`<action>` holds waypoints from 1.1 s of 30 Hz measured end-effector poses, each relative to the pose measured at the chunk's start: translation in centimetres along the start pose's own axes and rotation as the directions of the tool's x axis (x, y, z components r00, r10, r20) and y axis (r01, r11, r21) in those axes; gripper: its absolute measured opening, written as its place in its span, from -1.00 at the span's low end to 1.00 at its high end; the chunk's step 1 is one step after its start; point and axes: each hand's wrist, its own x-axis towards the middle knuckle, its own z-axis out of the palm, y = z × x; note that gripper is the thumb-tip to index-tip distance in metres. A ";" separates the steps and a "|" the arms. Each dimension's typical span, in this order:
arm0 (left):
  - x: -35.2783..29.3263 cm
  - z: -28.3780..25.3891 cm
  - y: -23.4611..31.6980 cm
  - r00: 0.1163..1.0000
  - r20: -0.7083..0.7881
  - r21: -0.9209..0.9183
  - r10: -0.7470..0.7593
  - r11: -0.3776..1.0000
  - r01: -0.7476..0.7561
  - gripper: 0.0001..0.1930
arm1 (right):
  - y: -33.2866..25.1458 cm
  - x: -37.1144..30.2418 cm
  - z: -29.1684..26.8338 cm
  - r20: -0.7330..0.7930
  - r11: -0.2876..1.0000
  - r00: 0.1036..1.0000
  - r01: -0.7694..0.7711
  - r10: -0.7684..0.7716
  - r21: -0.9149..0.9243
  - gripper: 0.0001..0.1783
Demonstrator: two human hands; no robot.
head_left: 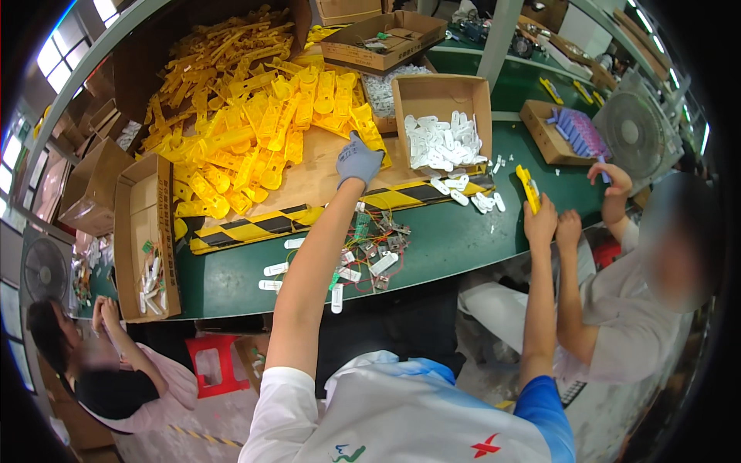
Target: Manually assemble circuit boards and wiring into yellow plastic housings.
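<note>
My left hand, in a grey glove, reaches to the near right edge of a heap of yellow plastic shells. Its fingers are closed on one yellow shell, though the grip is partly hidden. To the right, over the green bench, my bare right hand is shut on a yellow plastic housing that points away from me. Below my left forearm lies a tangle of small circuit boards with wires, with several white plastic pieces around it.
An open carton of small white parts stands mid-bench. Black-and-yellow tape edges the board under the heap. A long carton stands left. Co-workers sit on both sides; the right one's hand is close to mine. A fan stands far right.
</note>
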 end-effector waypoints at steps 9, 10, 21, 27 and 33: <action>-8.2 -7.2 -5.2 1.000 0.014 -0.998 0.012 0.058 0.013 -0.63 | -19.3 -4.9 -6.6 0.311 0.599 0.914 -0.100 -0.259 0.794 -0.73; -10.3 -7.8 -6.1 0.998 -0.062 -0.997 -0.025 0.048 -0.061 -0.61 | -21.8 -5.1 -5.9 0.325 0.585 0.889 -0.083 -0.323 0.807 -0.73; -33.3 -4.3 -12.3 0.916 0.021 -1.000 -0.401 0.009 0.027 -0.34 | -37.2 -2.7 3.4 0.678 0.852 0.534 0.184 -0.505 0.490 -0.59; -33.4 -3.3 -14.7 0.928 0.047 -0.997 -0.370 0.037 0.065 -0.41 | -38.1 -2.5 -1.5 0.428 0.239 0.769 -0.355 -0.474 0.904 -0.72; -29.4 -5.7 -12.3 0.929 0.016 -0.988 -0.369 -0.150 -0.043 -0.50 | -37.2 1.9 -2.2 0.339 0.060 0.903 -0.336 -0.265 0.940 -0.77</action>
